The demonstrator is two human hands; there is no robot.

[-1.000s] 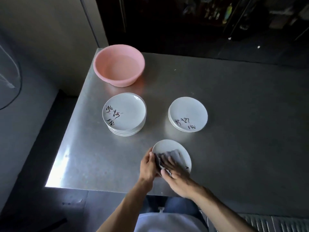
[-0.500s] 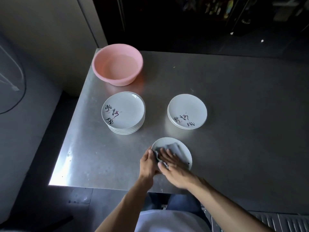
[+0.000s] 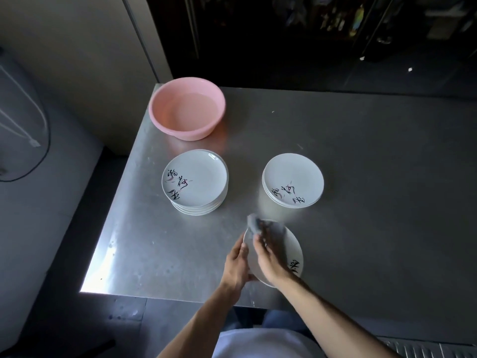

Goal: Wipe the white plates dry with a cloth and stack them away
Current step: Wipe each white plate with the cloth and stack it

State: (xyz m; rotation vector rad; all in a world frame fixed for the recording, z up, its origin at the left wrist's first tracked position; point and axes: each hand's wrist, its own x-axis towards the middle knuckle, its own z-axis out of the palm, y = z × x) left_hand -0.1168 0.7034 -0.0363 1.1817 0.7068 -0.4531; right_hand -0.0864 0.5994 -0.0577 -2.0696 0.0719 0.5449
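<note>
A white plate [image 3: 290,250] with black brush lettering lies near the table's front edge. My left hand [image 3: 236,264] grips its left rim. My right hand [image 3: 269,257] presses a grey cloth [image 3: 260,226] onto the plate's far part; the hand and cloth are motion-blurred. A taller stack of white plates [image 3: 196,182] stands to the left and behind. A lower stack of white plates [image 3: 293,180] stands behind and to the right.
A pink basin [image 3: 187,108] holding water sits at the far left corner of the steel table [image 3: 374,202]. The table's left edge and front edge lie close to the hands. A wall stands left and a dark room lies behind.
My right hand has swept the cloth from the plate's near middle to its far rim. The plate's lettering at the right now shows. My left hand keeps its hold on the rim.
</note>
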